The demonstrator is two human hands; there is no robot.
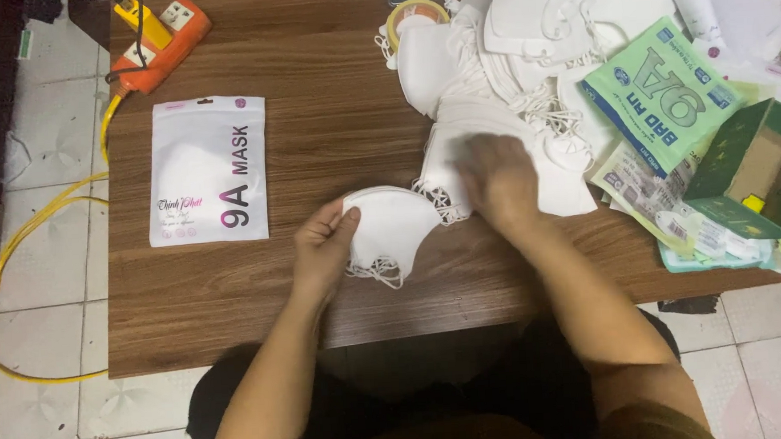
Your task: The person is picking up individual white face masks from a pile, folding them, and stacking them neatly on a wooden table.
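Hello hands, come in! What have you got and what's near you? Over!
Left hand holds a folded white mask. Right hand flat on the mask pile. White pouch lies apart, left.

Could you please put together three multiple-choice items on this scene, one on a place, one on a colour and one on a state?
1. Where does the white pouch lie?
A. left of the hands
B. on the floor
C. inside the green box

2. What colour is the power strip?
A. blue
B. orange
C. grey

3. What is the left hand doing?
A. resting flat and empty
B. holding a folded white mask
C. gripping the cable

Answers: 1 A, it lies flat on the wooden table left of both hands. 2 B, its body is orange. 3 B, its fingers pinch the folded white mask, while the right hand rests on the mask pile.
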